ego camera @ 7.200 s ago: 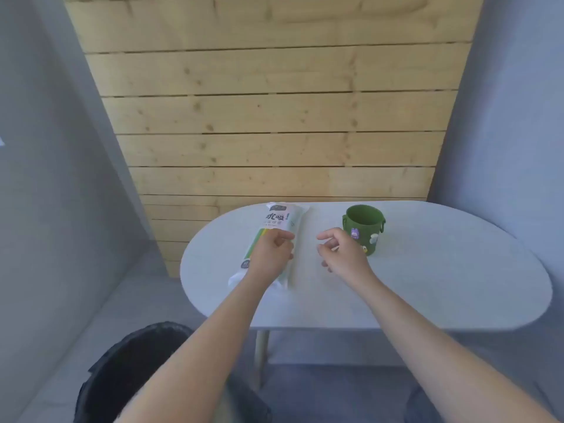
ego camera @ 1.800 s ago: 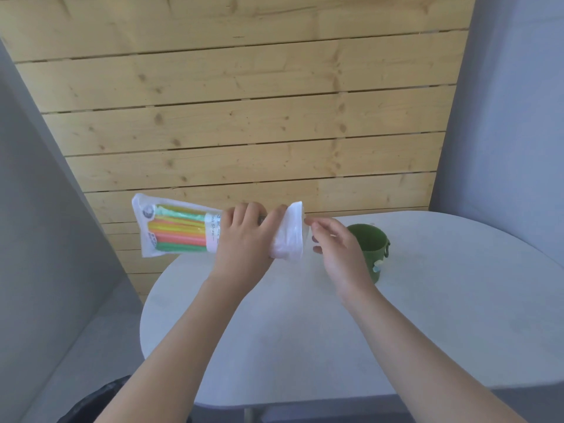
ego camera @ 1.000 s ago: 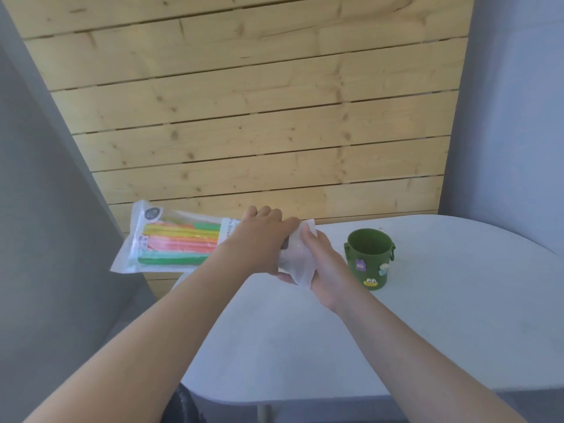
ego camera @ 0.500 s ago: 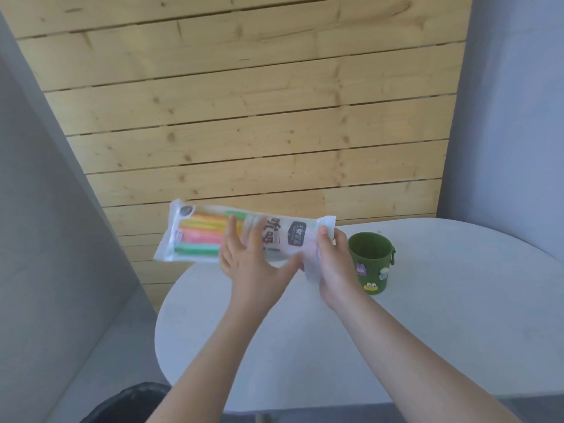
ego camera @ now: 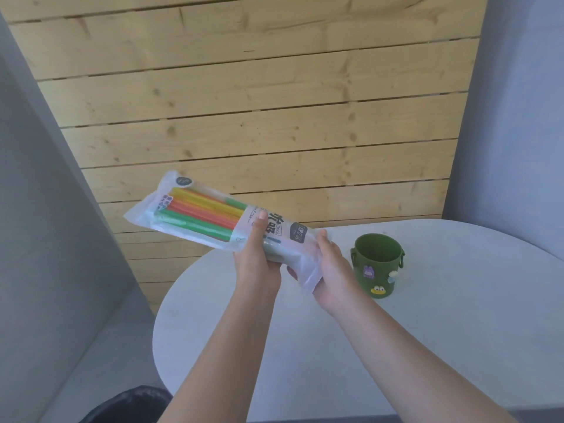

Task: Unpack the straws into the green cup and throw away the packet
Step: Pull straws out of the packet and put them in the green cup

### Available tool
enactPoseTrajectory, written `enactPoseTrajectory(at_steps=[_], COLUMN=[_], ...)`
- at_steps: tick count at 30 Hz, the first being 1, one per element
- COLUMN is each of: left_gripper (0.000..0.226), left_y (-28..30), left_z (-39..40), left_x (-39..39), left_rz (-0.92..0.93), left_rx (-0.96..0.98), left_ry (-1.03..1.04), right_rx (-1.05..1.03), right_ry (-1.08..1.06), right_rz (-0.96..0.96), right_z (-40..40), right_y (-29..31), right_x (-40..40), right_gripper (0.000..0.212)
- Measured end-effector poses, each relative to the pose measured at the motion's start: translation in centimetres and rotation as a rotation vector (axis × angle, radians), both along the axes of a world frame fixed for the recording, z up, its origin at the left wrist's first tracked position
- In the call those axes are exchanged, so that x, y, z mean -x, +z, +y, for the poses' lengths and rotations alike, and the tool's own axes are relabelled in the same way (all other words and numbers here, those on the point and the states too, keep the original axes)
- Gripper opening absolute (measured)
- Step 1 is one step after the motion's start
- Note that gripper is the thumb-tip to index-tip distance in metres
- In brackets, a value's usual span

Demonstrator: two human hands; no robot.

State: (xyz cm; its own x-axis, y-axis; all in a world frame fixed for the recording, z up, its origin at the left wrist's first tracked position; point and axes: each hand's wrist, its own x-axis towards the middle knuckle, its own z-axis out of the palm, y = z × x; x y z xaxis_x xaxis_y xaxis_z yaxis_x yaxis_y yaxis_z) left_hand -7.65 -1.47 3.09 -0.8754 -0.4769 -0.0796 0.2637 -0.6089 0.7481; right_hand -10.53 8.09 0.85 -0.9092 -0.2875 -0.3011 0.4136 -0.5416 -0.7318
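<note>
A clear plastic straw packet [ego camera: 207, 215] with yellow, orange and green straws inside is held in the air above the table's left end, slanting up to the left. My left hand [ego camera: 258, 257] grips its middle from below, thumb on the printed label. My right hand [ego camera: 331, 267] holds the packet's lower right end, which looks loose and crumpled. The green cup [ego camera: 378, 265], with small stickers on its side, stands upright and empty on the table just right of my right hand.
The oval white table [ego camera: 442, 346] stands against a wooden slat wall [ego camera: 259, 102], with grey walls on both sides. A black bin [ego camera: 131, 404] sits on the floor at the bottom left, below the table's left end.
The packet has tilted so its far end points up and left. My left hand has closed around the packet's middle, and my right hand has stayed on the lower end.
</note>
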Motion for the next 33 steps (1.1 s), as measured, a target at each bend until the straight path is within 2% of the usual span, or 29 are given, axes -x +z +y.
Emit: enactPoseTrajectory(at_steps=[4,9,14,17,20,23,27,33], left_gripper=[0.049,0.053,0.045,0.044,0.043,0.042,0.012,0.010], left_y=[0.9,1.3,0.2,-0.3,-0.6,-0.9,-1.3,-1.6], left_z=[0.3,0.1,-1.1,-1.5,-1.4,-1.1,-0.9,-2.0], left_x=[0.4,0.5,0.5,0.3,0.4,0.5,0.5,0.9], left_rz=[0.024,0.058,0.025,-0.042,-0.075,-0.077,-0.083,-0.027], left_rx=[0.085,0.194,0.005,-0.134,-0.197,-0.228,-0.309,-0.320], left_ry=[0.169,0.215,0.197,0.191,0.197,0.171,0.090,0.096], right_rx=[0.172,0.314,0.378,0.461,0.429,0.311,0.111,0.280], right_ry=[0.145,0.030,-0.062,-0.097,-0.156,-0.227,-0.279,-0.402], right_rz=[-0.047,-0.229,-0.182,-0.173,-0.145,-0.083,0.044,0.035], right_z=[0.4,0.3,0.1,0.1,0.4,0.4,-0.1,2.8], right_y=[0.2,-0.5,-0.1,0.5,1.0,1.5,2.0,2.8], right_x=[0.4,1.1,1.3,1.4,1.6,1.9,2.3,4.1], right_gripper=[0.063,0.050,0.034,0.038,0.034,0.028,0.018,0.016])
